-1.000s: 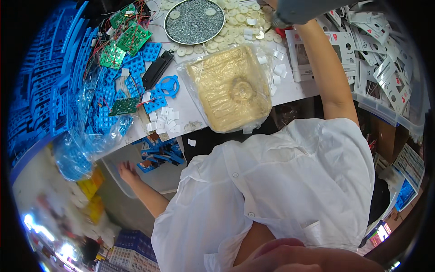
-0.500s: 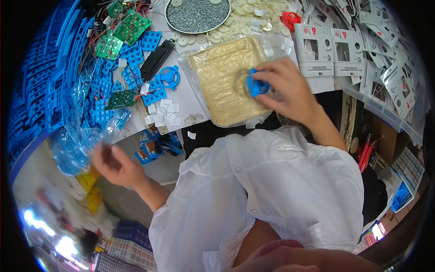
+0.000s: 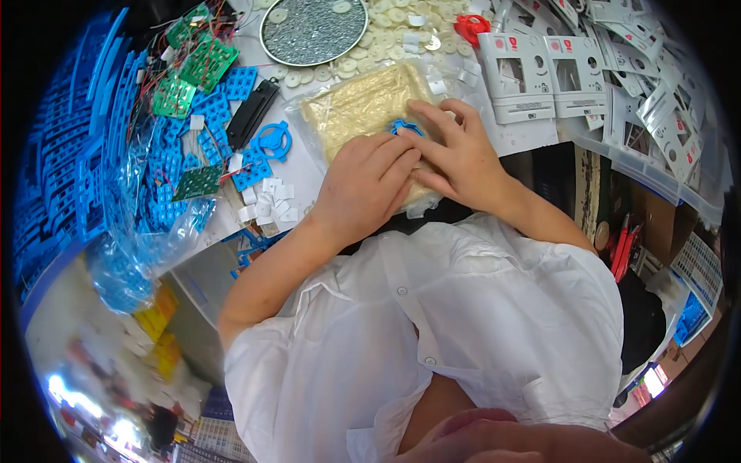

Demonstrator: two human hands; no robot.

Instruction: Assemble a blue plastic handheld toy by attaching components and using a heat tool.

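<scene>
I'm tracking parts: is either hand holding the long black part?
No, the black part lies apart from the left hand and right hand, both over the yellow pad.

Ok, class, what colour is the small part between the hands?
The small part is blue; head view.

Ring part [image 3: 401, 124] is showing bright blue; plastic-wrapped slab [image 3: 347, 112] is showing golden yellow. Discs [image 3: 376, 55] are running cream, circuit boards [image 3: 209, 63] green, oblong case [image 3: 252, 114] black. Cut-out panels [image 3: 519, 90] are bearing red and black marks on white.
</scene>
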